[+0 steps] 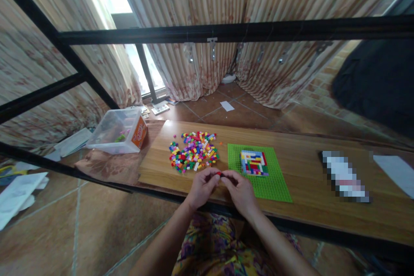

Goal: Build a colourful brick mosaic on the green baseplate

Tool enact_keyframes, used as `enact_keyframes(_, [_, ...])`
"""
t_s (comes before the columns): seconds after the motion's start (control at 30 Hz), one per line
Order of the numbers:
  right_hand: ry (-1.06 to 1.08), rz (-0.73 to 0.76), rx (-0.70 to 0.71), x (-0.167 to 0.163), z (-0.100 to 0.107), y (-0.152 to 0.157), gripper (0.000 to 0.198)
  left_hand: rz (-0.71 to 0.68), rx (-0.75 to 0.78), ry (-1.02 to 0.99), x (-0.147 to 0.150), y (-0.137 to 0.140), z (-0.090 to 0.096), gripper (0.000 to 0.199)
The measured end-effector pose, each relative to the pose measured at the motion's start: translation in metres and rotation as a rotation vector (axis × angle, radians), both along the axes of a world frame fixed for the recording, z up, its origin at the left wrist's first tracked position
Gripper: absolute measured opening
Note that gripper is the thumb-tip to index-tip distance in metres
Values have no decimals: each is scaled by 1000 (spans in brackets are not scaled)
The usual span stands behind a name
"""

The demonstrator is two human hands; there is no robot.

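Above the near edge of a wooden surface [304, 164], the left hand [201, 186] and right hand [241, 189] pinch a small red piece [218, 174] between them, seemingly light, stiff plastic, best gripped by its sides. A strip of wood separates the loose brick pile [194, 153] from the green baseplate [273, 189], a narrow lane beyond the hands.
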State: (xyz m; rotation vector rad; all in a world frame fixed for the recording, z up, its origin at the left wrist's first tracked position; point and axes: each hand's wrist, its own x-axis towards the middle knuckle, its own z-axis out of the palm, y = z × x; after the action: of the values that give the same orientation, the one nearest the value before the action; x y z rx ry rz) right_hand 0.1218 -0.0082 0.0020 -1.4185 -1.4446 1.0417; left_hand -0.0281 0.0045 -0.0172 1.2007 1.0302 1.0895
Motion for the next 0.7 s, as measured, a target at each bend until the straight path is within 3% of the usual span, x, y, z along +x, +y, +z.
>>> enact_keyframes(0.3, [-86,-83,70,27,1,-4,29,23,-39,-5,1,-2,1,34])
enact_keyframes(0.5, [-301,-217,230,82,14,8,33,15,-4,51,2,-2,-4,33])
enact_keyframes(0.7, [-607,-252,311,122,9,30,34,24,81,175,4,-4,1,26])
